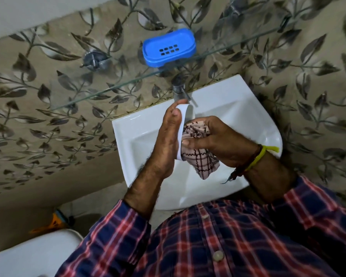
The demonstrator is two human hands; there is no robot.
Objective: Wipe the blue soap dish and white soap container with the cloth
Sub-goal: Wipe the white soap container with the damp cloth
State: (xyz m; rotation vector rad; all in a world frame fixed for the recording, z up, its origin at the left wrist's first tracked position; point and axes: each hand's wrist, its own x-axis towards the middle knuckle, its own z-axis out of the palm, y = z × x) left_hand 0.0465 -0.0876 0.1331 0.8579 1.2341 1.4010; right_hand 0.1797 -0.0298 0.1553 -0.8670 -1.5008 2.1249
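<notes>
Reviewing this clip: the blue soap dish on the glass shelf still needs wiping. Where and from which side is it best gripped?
Probably across its two long sides, near the middle. The blue soap dish sits flat on the glass shelf, open side up, nothing beside it. Come from above and in front; the wall lies behind it.

Blue soap dish (pixel 168 47) upright on glass shelf (pixel 88 94); white soap container (pixel 185 114) against checked cloth (pixel 202 160).

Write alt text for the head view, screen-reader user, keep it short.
Over a white sink, the person's left hand holds a white soap container while the right hand presses a checked cloth into it. A blue soap dish sits on a glass shelf above the tap, against leaf-patterned wall tiles.
</notes>
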